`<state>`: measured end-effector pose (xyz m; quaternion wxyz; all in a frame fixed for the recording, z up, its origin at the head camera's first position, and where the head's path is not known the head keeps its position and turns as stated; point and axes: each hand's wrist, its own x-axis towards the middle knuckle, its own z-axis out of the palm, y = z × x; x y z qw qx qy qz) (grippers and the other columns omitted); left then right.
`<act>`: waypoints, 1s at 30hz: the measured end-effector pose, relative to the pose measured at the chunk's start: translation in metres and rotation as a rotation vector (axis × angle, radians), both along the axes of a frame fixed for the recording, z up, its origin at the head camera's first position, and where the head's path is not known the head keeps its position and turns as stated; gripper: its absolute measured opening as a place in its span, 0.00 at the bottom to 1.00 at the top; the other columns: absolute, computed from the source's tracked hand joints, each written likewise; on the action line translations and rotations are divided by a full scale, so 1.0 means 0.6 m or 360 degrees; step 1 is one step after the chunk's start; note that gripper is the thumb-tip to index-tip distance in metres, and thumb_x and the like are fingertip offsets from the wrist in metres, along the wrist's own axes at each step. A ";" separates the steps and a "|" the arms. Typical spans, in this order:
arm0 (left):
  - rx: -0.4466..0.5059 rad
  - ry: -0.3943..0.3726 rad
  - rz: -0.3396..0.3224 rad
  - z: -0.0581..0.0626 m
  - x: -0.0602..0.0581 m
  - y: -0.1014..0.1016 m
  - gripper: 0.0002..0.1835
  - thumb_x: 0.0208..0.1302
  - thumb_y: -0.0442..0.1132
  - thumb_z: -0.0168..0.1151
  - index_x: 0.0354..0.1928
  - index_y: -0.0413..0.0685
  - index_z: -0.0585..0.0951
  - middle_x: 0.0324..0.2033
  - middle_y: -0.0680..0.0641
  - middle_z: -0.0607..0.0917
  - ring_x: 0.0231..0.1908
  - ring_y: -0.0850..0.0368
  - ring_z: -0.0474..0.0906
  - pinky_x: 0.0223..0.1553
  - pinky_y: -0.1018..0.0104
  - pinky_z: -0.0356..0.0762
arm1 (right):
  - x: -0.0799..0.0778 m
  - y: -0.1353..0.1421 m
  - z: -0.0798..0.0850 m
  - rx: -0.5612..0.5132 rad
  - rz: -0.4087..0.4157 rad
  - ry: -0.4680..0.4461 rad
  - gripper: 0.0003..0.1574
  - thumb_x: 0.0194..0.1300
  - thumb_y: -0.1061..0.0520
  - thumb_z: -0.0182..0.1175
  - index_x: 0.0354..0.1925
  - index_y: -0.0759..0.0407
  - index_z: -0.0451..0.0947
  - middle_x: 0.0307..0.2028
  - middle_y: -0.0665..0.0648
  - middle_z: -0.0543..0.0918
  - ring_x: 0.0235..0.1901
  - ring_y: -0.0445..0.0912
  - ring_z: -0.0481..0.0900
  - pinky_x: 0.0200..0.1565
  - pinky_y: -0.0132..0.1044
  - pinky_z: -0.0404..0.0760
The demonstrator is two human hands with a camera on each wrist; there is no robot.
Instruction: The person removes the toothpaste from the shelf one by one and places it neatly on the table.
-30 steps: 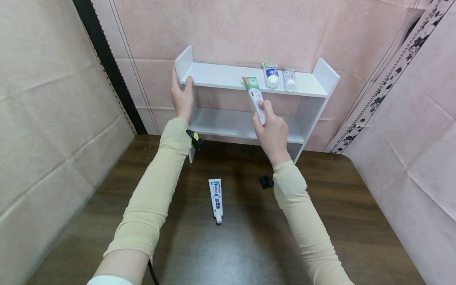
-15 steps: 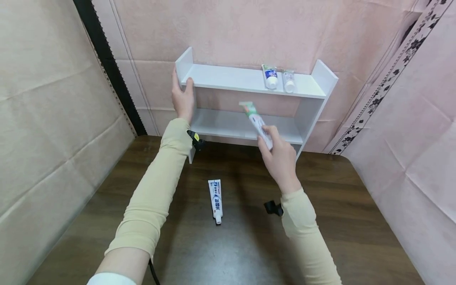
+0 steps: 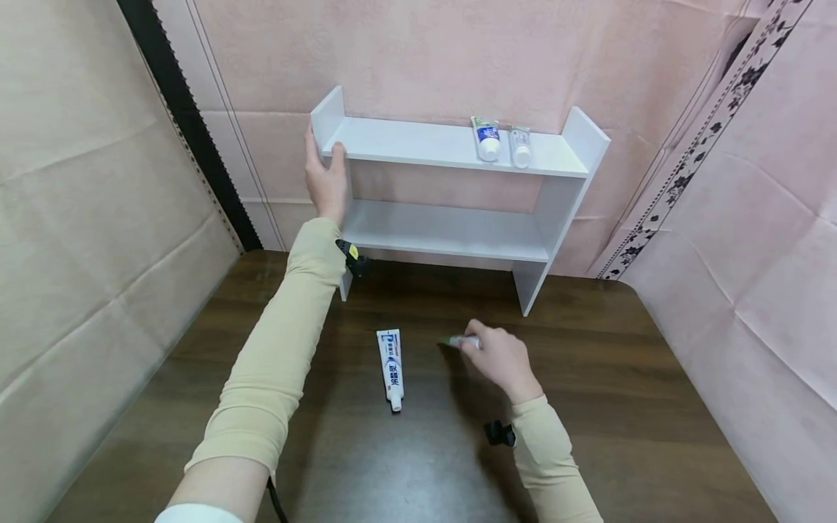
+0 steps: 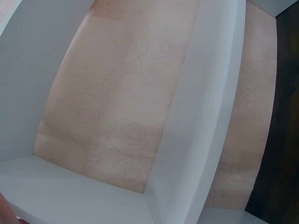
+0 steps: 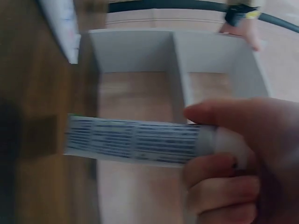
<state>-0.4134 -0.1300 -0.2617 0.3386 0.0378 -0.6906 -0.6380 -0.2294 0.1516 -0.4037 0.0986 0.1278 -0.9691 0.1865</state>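
At the left side of a white two-tier shelf (image 3: 445, 231), my left hand (image 3: 327, 181) grips the side panel, thumb in front by the upper board. My right hand (image 3: 502, 357) pinches a toothpaste tube (image 5: 131, 142) by its capped end, low over the table to the right of centre. Rows of small print face the right wrist camera, and a green edge shows at the tube's flat end. To the left of this hand, a blue-and-white toothpaste tube (image 3: 391, 367) lies on the table, cap toward me. In the left wrist view, shelf boards fill much of the picture.
Two more tubes stay on the upper board's right half: one with a blue label (image 3: 487, 139), one pale (image 3: 520, 147). The dark wooden table (image 3: 628, 407) meets pink cloth walls (image 3: 451, 58) behind and at the sides.
My right hand has brought the green-ended toothpaste tube down from the upper board to low over the table, turning it sideways. The left hand keeps its grip on the shelf.
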 end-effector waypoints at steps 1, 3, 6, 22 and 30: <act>0.0001 0.0003 -0.0003 0.000 0.000 0.000 0.34 0.69 0.47 0.50 0.75 0.65 0.55 0.72 0.61 0.63 0.65 0.67 0.64 0.64 0.74 0.57 | 0.000 -0.002 -0.009 0.0031 0.0006 -0.0034 0.09 0.64 0.51 0.59 0.41 0.53 0.77 0.20 0.54 0.78 0.16 0.45 0.67 0.17 0.36 0.62; 0.0002 0.0018 -0.0006 0.001 0.000 -0.001 0.34 0.68 0.47 0.50 0.76 0.63 0.55 0.72 0.60 0.63 0.65 0.66 0.64 0.64 0.75 0.57 | 0.001 -0.009 -0.027 0.0083 0.0011 -0.0059 0.11 0.64 0.50 0.60 0.42 0.53 0.76 0.21 0.55 0.79 0.16 0.45 0.68 0.17 0.37 0.62; 0.0008 0.0033 -0.0015 0.001 0.001 -0.003 0.34 0.69 0.46 0.50 0.76 0.63 0.54 0.72 0.59 0.64 0.64 0.65 0.65 0.63 0.76 0.58 | 0.008 -0.022 -0.046 0.0120 0.0000 -0.0025 0.14 0.64 0.50 0.60 0.45 0.54 0.73 0.21 0.58 0.79 0.15 0.46 0.69 0.16 0.38 0.62; -0.0006 0.0009 -0.0044 -0.004 0.000 -0.005 0.34 0.70 0.48 0.50 0.76 0.64 0.54 0.73 0.60 0.62 0.66 0.69 0.61 0.65 0.76 0.56 | 0.025 -0.056 -0.123 0.0155 0.0028 -0.0376 0.27 0.64 0.50 0.59 0.54 0.60 0.62 0.18 0.56 0.74 0.14 0.46 0.66 0.15 0.36 0.61; 0.0013 0.0016 -0.0064 -0.003 0.000 -0.003 0.34 0.70 0.48 0.50 0.76 0.65 0.53 0.73 0.61 0.61 0.66 0.67 0.62 0.64 0.75 0.58 | 0.020 -0.055 -0.131 0.0080 0.0008 -0.0594 0.30 0.65 0.47 0.60 0.56 0.58 0.60 0.24 0.58 0.76 0.18 0.47 0.69 0.19 0.36 0.64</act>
